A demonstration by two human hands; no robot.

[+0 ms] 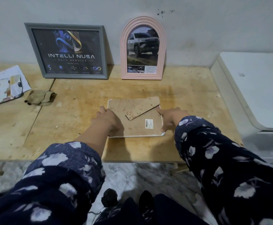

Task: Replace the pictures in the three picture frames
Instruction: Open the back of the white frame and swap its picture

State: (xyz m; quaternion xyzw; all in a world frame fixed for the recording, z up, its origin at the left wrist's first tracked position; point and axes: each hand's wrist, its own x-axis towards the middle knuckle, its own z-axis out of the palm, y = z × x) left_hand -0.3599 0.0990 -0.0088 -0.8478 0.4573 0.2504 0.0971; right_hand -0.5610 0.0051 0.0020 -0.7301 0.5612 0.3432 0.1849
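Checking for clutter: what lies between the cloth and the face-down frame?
Only bare wooden table lies between the cloth and the face-down frame, in the head view.

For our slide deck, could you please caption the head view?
Both hands, left hand and right hand, hold a face-down white frame before the grey frame and pink frame.

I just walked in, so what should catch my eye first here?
Two upright frames against the wall: a grey frame with a dark "INTELLI NUSA" poster and, right of it, a pink arched frame showing a truck. In front, both hands, left hand and right hand, touch a white frame lying face down.
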